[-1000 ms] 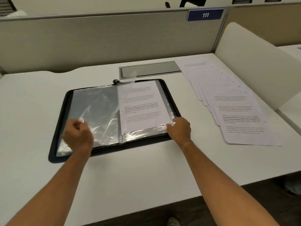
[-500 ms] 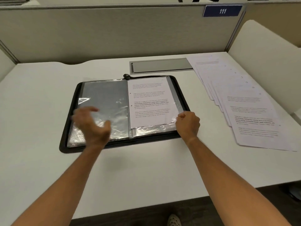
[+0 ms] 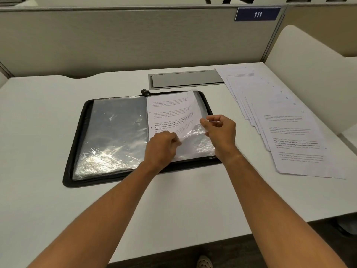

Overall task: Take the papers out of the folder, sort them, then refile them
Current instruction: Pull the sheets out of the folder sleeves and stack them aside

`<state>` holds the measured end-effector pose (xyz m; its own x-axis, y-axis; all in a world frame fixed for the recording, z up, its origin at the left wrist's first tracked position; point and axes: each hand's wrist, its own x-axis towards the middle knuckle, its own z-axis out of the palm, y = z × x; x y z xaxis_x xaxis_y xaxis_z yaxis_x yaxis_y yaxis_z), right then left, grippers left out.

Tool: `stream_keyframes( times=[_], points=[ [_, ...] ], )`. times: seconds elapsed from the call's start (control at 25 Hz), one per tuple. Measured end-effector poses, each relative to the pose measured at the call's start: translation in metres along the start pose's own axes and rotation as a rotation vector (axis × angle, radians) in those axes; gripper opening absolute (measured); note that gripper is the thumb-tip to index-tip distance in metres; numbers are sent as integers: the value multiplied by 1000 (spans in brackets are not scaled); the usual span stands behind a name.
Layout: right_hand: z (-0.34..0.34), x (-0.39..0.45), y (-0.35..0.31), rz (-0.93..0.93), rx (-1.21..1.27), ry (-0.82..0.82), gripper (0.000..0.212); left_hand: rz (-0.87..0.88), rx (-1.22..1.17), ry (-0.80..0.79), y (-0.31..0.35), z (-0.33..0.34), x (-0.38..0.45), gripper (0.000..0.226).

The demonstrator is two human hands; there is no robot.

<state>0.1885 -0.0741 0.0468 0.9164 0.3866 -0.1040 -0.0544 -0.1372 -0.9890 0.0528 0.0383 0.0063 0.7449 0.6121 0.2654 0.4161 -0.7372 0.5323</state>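
Observation:
A black zip folder (image 3: pixel 77 136) lies open on the white desk, with clear plastic sleeves on both sides. The left sleeve (image 3: pixel 114 132) looks empty. A printed sheet (image 3: pixel 170 111) sits in the right sleeve. My left hand (image 3: pixel 161 147) pinches the lower middle of that sleeve. My right hand (image 3: pixel 220 130) grips the sleeve's right edge and lifts it, so the plastic and paper curl up there. Several printed sheets (image 3: pixel 289 132) lie fanned out in a row on the desk to the right of the folder.
A grey cable-tray lid (image 3: pixel 185 79) is set into the desk behind the folder. A beige partition with a blue sign "111" (image 3: pixel 257 14) closes the back. A white side divider (image 3: pixel 309 74) stands at the right. The desk's front edge is near my elbows.
My left hand crossed from the left sleeve to the right page and closed on it. My right hand rose from the folder's lower right corner to the sleeve's right edge and lifted it.

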Motion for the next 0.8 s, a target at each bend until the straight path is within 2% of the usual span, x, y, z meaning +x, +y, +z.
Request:
stream_keyframes(
  times=[0.12,0.28,0.4,0.52,0.68,0.76,0.8],
  points=[
    [-6,5,13,16,-25,-34,32,-89,-59,-88,-1,-4,6,22],
    [-14,8,20,-12,-84,32,23,-68,-105,-192,-4,-8,11,33],
    [-14,2,22,-64,-248,164,15,-28,-13,-169,-2,-8,11,34],
    [-4,-20,22,-236,-298,268,10,-28,46,-116,4,-8,12,36],
    [16,-55,26,-177,-187,116,9,-76,29,-145,11,-8,15,34],
    [21,-59,32,-151,-176,82,2,-30,32,-201,10,-10,17,36],
    [21,-58,34,-129,-199,88,7,8,52,-232,9,-11,17,37]
  ],
)
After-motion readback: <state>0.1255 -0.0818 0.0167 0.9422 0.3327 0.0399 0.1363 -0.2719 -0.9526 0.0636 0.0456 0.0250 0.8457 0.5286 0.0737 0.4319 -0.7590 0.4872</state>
